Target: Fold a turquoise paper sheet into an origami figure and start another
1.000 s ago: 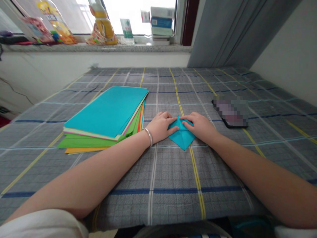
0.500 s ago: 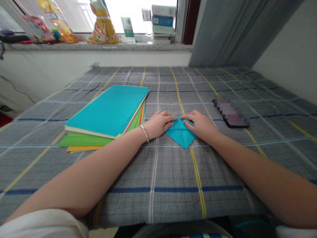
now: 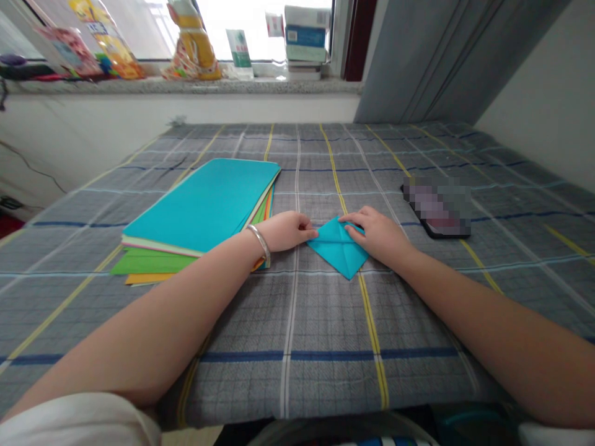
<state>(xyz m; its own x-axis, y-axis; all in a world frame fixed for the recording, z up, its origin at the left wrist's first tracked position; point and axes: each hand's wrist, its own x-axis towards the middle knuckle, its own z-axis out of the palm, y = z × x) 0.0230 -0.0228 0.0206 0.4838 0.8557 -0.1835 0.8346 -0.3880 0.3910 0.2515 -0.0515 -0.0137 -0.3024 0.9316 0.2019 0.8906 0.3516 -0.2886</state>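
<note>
A: The left hand [image 3: 287, 231] has slid to the left corner of the folded paper [image 3: 341, 251], pinching it.
B: And the right hand [image 3: 382, 233]?
A: Grip spread, pressing the paper onto the plaid cloth [image 3: 334, 334]. Diamond's folded, creased; what remains, I can't tell.

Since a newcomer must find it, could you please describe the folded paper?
On the plaid cloth, look right of the paper stack. Between the left hand and right hand lies the folded paper: a small, creased turquoise diamond, unlike the stack's larger sheets.
</note>
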